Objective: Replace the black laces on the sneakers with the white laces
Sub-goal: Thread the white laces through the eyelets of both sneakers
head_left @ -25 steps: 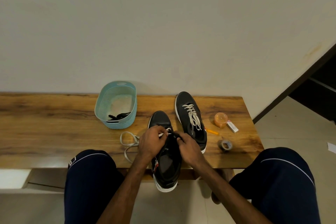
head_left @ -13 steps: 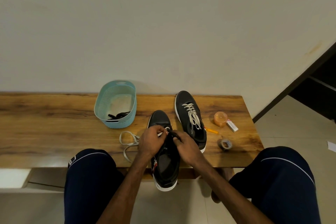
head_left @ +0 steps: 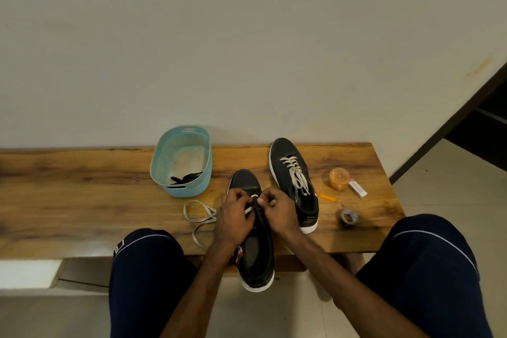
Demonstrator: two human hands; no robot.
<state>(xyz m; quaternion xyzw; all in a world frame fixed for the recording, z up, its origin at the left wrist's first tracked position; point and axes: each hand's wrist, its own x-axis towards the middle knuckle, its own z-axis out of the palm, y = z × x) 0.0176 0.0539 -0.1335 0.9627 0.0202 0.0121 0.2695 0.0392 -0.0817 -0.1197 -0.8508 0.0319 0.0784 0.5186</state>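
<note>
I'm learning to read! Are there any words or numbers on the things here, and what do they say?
No text here is readable.
Print on the box: too blurred.
Red and white tag on the near sneaker: too small.
White mark on the shorts: too blurred.

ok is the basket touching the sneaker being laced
Apart. The head view shows bare bench wood between the basket and the sneaker.
</note>
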